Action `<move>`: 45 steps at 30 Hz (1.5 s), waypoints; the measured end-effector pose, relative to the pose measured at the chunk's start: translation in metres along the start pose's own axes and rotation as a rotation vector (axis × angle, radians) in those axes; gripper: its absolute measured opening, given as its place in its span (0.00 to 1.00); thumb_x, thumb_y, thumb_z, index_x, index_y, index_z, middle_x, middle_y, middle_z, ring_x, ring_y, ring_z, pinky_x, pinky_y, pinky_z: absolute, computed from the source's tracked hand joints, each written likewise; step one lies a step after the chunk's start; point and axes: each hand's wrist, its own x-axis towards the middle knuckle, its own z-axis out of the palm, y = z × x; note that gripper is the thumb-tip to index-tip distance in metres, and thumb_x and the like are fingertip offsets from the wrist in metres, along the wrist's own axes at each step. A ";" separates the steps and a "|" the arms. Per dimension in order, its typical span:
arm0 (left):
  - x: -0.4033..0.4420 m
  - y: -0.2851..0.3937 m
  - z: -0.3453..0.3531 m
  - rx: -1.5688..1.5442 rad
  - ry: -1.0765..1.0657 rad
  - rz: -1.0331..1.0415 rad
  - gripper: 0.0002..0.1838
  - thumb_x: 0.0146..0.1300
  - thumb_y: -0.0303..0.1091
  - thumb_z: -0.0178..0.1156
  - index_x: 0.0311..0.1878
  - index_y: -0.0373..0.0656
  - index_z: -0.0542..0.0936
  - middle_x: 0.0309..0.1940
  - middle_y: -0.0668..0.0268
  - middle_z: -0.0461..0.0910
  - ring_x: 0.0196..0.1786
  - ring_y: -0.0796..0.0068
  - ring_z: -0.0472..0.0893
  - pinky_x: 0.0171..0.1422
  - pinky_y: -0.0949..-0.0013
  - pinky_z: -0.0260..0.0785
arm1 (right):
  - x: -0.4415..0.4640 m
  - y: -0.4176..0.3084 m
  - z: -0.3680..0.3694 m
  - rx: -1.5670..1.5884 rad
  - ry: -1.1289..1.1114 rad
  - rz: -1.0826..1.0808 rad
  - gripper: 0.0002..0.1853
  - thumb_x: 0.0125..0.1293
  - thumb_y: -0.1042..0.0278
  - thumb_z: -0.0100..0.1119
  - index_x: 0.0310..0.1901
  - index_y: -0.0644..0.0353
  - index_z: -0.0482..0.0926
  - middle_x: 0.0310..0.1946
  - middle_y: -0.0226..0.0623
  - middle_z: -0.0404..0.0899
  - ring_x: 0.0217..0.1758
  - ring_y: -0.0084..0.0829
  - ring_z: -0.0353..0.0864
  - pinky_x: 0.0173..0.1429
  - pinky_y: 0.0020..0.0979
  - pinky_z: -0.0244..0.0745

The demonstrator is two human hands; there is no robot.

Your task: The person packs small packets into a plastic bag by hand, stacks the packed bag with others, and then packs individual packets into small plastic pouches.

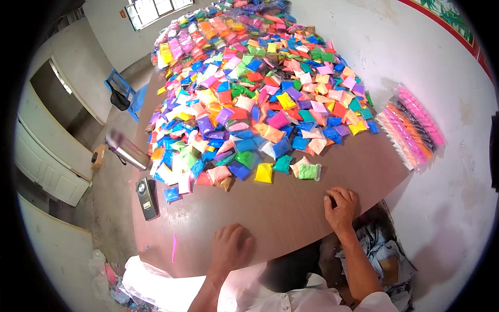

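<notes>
My left hand (230,246) rests near the front edge of the brown table, back up, slightly blurred. Its thumb stands apart from the loosely bent fingers, and nothing shows in it. Farther right, my right hand (341,206) lies by the table's edge with fingers loosely curved and apart, also without anything visible in it. Beyond both hands spreads a big heap of small coloured packets (244,114). Nearest the hands are a yellow packet (263,173), a light green packet (309,172) and a teal packet (283,164). Neither hand touches a packet.
A black device (147,200) and a steel flask (129,152) stand at the table's left side. A pink strip (174,248) lies at front left. Bagged colourful rolls (410,127) lean by the right wall. A blue chair (132,96) is behind, left.
</notes>
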 end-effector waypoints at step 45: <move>0.001 0.005 0.000 -0.051 0.131 -0.060 0.15 0.62 0.31 0.75 0.51 0.42 0.87 0.55 0.59 0.87 0.57 0.50 0.83 0.65 0.51 0.76 | -0.002 0.001 0.000 0.098 0.095 -0.023 0.06 0.63 0.71 0.70 0.41 0.58 0.89 0.47 0.36 0.89 0.54 0.44 0.84 0.64 0.45 0.75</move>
